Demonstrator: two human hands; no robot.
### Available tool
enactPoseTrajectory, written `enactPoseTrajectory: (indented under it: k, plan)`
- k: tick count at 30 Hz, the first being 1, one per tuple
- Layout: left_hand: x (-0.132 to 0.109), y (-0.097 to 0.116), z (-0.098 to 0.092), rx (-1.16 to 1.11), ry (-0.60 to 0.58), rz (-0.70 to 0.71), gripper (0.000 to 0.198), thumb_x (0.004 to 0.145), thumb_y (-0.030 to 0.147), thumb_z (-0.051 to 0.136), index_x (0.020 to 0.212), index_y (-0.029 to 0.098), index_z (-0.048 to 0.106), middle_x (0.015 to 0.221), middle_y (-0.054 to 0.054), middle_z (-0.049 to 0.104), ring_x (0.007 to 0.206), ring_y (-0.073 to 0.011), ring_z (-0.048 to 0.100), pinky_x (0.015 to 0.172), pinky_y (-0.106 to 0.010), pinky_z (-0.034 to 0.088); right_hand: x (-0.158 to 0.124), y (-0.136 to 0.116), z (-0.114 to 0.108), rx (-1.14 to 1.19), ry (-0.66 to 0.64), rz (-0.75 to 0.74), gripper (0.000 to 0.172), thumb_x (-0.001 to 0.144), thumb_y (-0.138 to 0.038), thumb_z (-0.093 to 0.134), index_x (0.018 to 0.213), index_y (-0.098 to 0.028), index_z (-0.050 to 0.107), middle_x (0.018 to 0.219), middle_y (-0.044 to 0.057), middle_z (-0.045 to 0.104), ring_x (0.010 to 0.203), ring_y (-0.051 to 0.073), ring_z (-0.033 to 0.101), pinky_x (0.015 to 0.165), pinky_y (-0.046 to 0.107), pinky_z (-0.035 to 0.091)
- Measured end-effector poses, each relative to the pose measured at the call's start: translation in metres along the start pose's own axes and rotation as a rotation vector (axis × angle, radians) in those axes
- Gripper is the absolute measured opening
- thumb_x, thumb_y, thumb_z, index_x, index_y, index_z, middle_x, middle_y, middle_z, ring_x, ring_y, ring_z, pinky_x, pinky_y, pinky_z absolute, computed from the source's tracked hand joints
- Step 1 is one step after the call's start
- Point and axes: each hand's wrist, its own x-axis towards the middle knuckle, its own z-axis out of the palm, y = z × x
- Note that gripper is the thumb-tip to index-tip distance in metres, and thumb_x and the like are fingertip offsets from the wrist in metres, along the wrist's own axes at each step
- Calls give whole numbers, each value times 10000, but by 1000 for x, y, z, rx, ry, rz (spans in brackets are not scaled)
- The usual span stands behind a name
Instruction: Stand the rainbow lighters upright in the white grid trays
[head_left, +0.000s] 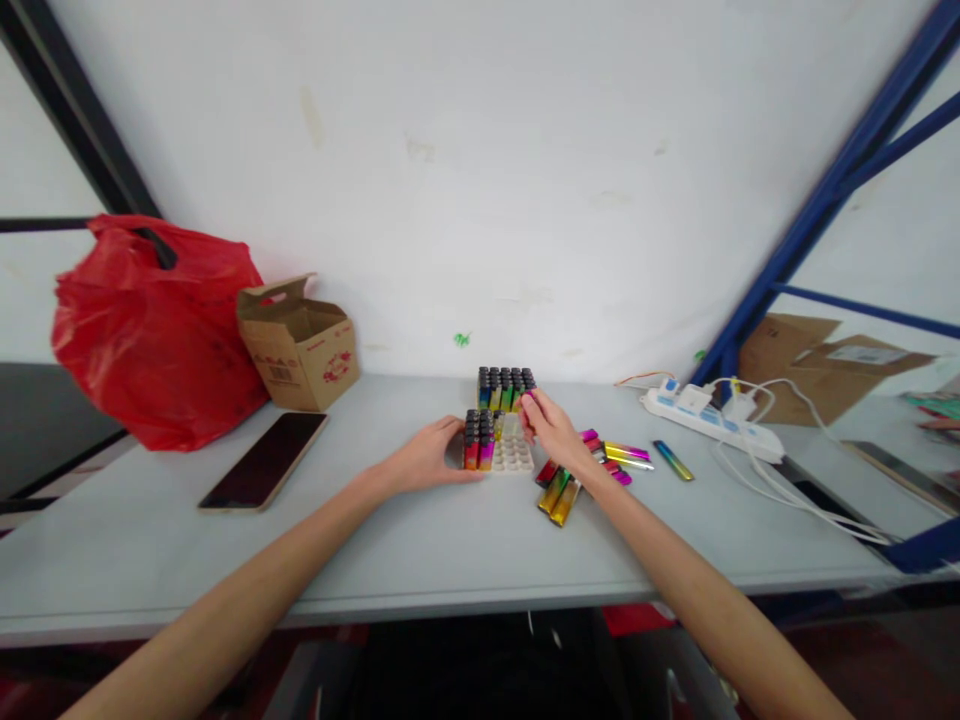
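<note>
Right grip [551, 428] pinches nearly closed, apparently on a lighter [529, 394]

A white socketed tray [513, 459] lay flat, open sockets showing on its right. Black-topped lighters [478, 450], red and magenta below, stood upright in its left columns. A mostly hidden magenta lighter [529, 394] was held near its far right corner. Loose shiny lighters [559, 496] lay jumbled to its right.

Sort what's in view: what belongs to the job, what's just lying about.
Likely part of the job:
- white tray
- lighters standing in it
- block of lighters behind
- loose lighters

Apparently lying about:
- phone
- red bag
- open cardboard box
- power strip
</note>
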Motion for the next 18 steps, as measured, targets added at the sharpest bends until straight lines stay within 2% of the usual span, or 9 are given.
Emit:
enactPoseTrajectory:
  k: [3,5,7,9,13,18]
  plan:
    - [0,0,-1,8,-1,-9,694,743,702,834,1204,204,685,1204,-137,734,1105,-366,713,1014,-484,578,-2,-7,-1,-168,22,-152,474,1082,-629,390,836,-246,523,849,38,613,807,205,590,769,325,491]
    - [1,0,-2,12,-9,-14,700,739,699,837,1204,197,690,1215,-137,733,1116,-363,712,1030,-477,571,-3,-10,-3,-283,8,-191,472,1085,-601,420,783,-246,496,797,26,589,779,203,564,772,324,466]
    - [1,-1,-3,12,-17,-12,713,732,701,840,1213,197,691,1234,-134,731,1140,-359,708,1043,-466,566,-5,-10,-4,-320,-22,-161,459,1094,-580,425,781,-249,485,724,-2,570,694,188,538,718,309,437]
    - [1,-1,-5,-1,-29,-6,719,730,690,843,1234,200,689,1261,-129,728,1166,-352,702,1050,-454,561,-6,-8,-6,-304,-41,-143,403,1094,-562,452,851,-249,529,728,-11,616,682,187,570,695,298,429]
    - [0,1,-8,-38,-51,-7,723,738,657,851,1261,184,689,1298,-137,721,1185,-341,693,1070,-452,544,-8,-3,-8,-259,-76,-175,273,1100,-485,499,1088,-233,604,877,23,737,788,213,677,743,305,469]
    - [-1,0,-8,-61,-42,1,717,739,670,846,1260,199,700,1285,-123,732,1158,-337,703,1059,-459,549,-6,2,-3,-342,-155,-272,230,1092,-434,559,1120,-234,668,1045,77,771,933,237,710,842,331,513]
